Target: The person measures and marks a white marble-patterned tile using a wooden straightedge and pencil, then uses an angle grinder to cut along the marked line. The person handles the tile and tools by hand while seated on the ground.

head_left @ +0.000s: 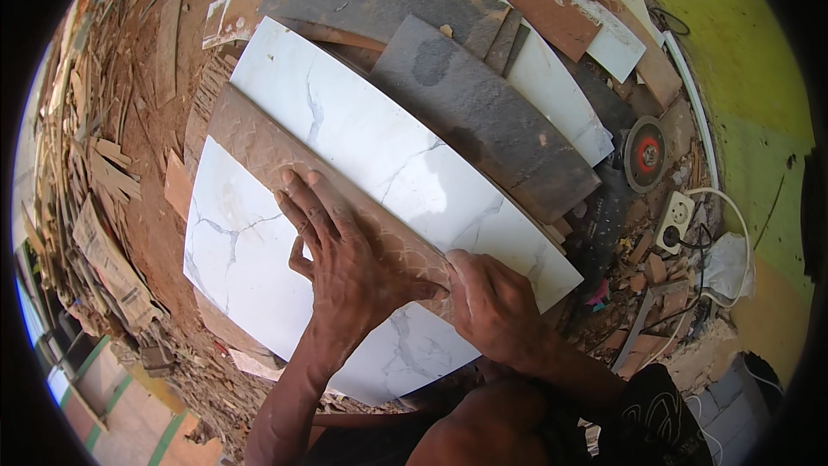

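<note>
Splintered wood scraps [112, 173] are strewn at the far left. A white marbled tile [228, 216] is crossed diagonally by a brown tile strip [259, 134]. The strip is covered by the left hand [345, 267], its fingers spread wide. Near its lower right end, the strip is met by the right hand [493, 302], narrowly curled; whether anything is pinched there cannot be told. Farther right, a dark grey tile [513, 129], an angle grinder [645, 154] and a white power socket [676, 217] are seen.

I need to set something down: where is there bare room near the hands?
White marbled tile lies bare between the brown strip and the dark grey slab, and left of the left hand. The right side is crowded with the angle grinder, power socket and rubble.
</note>
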Action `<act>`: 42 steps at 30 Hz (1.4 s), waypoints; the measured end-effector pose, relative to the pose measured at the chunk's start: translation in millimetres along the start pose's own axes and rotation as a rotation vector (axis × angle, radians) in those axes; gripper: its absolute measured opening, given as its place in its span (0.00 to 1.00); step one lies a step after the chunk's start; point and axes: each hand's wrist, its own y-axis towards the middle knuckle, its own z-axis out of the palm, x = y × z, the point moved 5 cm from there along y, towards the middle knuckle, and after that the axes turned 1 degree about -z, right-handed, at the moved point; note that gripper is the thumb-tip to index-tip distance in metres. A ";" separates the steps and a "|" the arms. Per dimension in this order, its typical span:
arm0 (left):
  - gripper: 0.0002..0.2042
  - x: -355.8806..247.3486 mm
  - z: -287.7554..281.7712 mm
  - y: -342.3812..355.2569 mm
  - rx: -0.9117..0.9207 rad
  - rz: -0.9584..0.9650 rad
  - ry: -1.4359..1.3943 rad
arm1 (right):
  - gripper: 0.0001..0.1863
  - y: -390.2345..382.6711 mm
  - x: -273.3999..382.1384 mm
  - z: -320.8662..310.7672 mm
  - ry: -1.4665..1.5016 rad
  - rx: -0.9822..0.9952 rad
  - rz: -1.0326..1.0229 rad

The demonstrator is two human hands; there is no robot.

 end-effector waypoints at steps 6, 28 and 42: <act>0.90 4.2 3.2 -1.2 -0.006 0.010 0.010 | 0.13 -3.7 -3.6 1.5 -0.054 0.026 -0.011; 0.78 2.3 2.2 -2.1 -0.063 0.002 0.054 | 0.18 29.4 5.7 17.4 -0.076 0.043 -0.106; 0.74 -3.6 -3.9 -1.2 0.033 -0.085 0.103 | 0.14 32.7 8.2 20.1 -0.047 -0.061 -0.133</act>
